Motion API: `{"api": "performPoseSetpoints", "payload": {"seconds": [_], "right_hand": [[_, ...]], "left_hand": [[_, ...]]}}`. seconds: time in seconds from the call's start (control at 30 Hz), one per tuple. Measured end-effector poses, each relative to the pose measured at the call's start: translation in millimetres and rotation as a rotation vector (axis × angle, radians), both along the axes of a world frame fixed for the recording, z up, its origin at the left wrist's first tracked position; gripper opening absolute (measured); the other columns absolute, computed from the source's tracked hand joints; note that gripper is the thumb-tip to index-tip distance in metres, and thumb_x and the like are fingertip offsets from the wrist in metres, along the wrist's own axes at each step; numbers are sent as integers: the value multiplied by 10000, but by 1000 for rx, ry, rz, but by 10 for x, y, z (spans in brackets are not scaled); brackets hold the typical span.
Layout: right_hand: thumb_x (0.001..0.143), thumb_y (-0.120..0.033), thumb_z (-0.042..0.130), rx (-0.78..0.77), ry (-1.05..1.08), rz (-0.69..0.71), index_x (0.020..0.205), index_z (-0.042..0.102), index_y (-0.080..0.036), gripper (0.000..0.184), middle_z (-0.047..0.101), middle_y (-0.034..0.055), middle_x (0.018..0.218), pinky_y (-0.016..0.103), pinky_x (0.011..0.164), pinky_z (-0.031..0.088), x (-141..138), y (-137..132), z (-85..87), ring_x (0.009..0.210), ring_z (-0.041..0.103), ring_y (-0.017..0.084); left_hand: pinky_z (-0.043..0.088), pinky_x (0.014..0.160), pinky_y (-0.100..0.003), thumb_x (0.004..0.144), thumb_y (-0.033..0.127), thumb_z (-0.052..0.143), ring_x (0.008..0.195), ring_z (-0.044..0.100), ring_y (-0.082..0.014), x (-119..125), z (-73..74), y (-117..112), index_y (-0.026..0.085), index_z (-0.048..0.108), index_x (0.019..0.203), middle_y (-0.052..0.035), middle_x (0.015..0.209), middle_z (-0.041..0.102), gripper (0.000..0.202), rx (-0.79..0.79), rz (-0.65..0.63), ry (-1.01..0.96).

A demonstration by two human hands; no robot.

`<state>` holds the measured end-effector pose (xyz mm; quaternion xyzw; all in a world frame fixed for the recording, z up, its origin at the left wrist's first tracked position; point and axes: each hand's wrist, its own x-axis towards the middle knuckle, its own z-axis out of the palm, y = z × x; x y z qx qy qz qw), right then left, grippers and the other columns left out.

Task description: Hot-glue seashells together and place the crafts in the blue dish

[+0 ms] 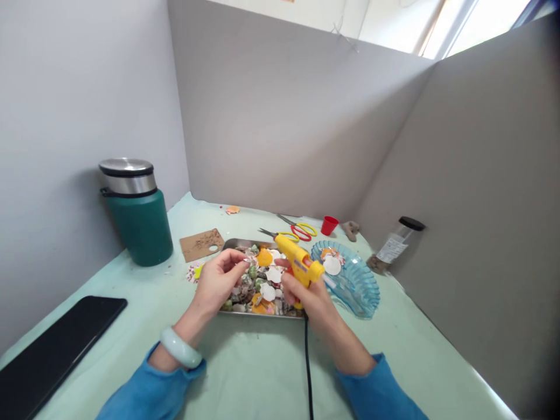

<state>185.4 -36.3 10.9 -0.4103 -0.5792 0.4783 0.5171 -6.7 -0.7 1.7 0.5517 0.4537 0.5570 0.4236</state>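
Note:
My right hand is wrapped round the handle of a yellow hot glue gun, whose nozzle points away and to the left. A black cord runs down from its handle. My left hand is closed in a pinch above the left side of a metal tray; what its fingertips hold is too small to make out. In the tray lie pebbles, white scalloped paper pieces and orange pieces. My hands and the glue gun hide parts of the tray.
A blue scalloped dish stands right of the tray. Behind are scissors and a red cup. A green bottle, brown card and black phone are left. A pebble jar leans far right. Grey panels surround the table.

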Motion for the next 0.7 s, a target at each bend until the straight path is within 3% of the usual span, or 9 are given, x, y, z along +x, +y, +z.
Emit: {"api": "performPoseSetpoints", "payload": {"seconds": [0.13, 0.5, 0.6, 0.7], "right_hand": [[784, -485, 647, -21, -88, 90, 1109, 617, -188, 441, 541, -25, 585, 240, 437, 360, -36, -73, -122, 435, 411, 93], [822, -446, 630, 47, -242, 32, 1025, 674, -199, 322, 634, 15, 658, 235, 490, 454, -20, -94, -281, 582, 594, 155], [830, -446, 622, 43, -254, 25, 1026, 675, -196, 322, 646, 18, 665, 239, 493, 458, -26, -96, -273, 547, 573, 142], [824, -450, 625, 46, -287, 23, 1007, 684, -188, 325, 649, 19, 650, 230, 441, 418, -30, -101, -253, 483, 524, 123]], "left_hand": [[359, 441, -194, 700, 321, 702, 443, 446, -85, 27, 64, -42, 172, 641, 759, 52, 519, 536, 171, -29, -11, -34], [334, 433, -183, 708, 311, 703, 460, 419, -78, 21, 57, -49, 177, 647, 793, 61, 513, 510, 169, -8, 127, -92], [331, 442, -193, 709, 297, 697, 467, 414, -83, 28, 70, -65, 182, 662, 794, 53, 534, 532, 147, 15, 167, -66], [350, 471, -204, 724, 271, 681, 501, 437, -83, 32, 66, -77, 185, 674, 779, 22, 677, 615, 102, 87, 195, 0]]}}
